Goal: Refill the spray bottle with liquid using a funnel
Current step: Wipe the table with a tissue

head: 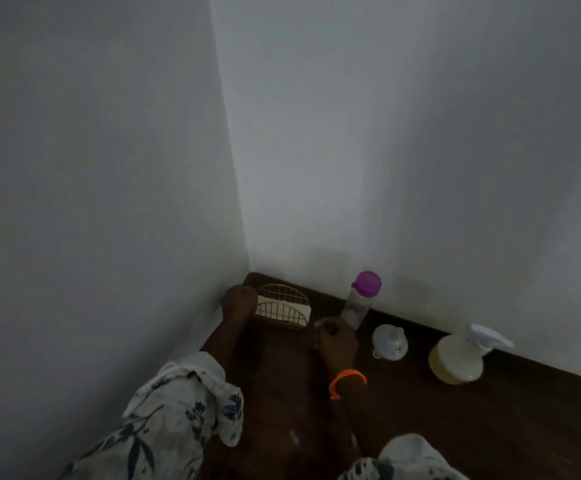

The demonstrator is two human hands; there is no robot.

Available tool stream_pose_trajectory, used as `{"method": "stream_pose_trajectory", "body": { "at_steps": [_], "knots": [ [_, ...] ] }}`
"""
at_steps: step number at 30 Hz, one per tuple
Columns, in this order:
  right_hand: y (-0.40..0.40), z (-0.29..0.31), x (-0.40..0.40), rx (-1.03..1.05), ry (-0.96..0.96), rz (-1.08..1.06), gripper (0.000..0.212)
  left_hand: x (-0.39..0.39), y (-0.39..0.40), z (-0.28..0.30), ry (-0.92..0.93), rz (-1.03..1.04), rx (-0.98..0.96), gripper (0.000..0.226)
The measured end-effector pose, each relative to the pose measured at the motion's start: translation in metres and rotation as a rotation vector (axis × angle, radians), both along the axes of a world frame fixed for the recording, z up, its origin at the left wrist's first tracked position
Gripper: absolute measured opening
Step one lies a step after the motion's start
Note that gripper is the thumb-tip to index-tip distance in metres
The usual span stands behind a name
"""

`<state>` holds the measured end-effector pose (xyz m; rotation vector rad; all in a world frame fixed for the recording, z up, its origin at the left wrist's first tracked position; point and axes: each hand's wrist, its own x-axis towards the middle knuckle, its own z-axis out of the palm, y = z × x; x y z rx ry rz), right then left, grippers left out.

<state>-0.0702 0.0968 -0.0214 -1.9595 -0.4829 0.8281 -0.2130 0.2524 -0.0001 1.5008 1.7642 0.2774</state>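
Head view, the only one we get, and it is dim. Tucked in the corner on the dark wooden tabletop (pixel 490 427): a gold wire napkin holder (pixel 282 308) with white napkins, a clear bottle with a purple cap (pixel 360 299) hard against the wall, a small white plastic funnel (pixel 389 341) lying beside it, and further right the squat translucent spray bottle (pixel 457 358), yellowish liquid inside, white trigger head on top.

The left hand (pixel 237 303) is at the left side of the napkin holder, knuckles bunched; whether it grips the holder or just rests there, I cannot tell. The right hand (pixel 334 341), orange bangle (pixel 346 382) at the wrist, sits just in front of the capped bottle with fingers curled; it may be pinching something pale, but that is too dark to call.

Judging by the layout, nothing is opened yet: trigger head on, cap on, funnel unused. Good play here would be unscrewing the spray head first and seating the funnel upright in the neck.

Room is tight at the back, with walls on two sides; the open space is forward and right.
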Motion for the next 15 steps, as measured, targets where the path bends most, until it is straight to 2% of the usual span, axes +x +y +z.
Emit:
{"method": "stream_pose_trajectory", "body": {
  "at_steps": [5,15],
  "knots": [
    [0.044,-0.022,-0.002,-0.065,-0.169,-0.005,0.011,-0.002,0.028,-0.027,0.168,-0.158,-0.099,0.039],
    [0.067,-0.037,0.007,-0.148,-0.255,0.093,0.02,-0.003,0.029,-0.037,0.219,-0.203,0.083,0.039]
  ]
}}
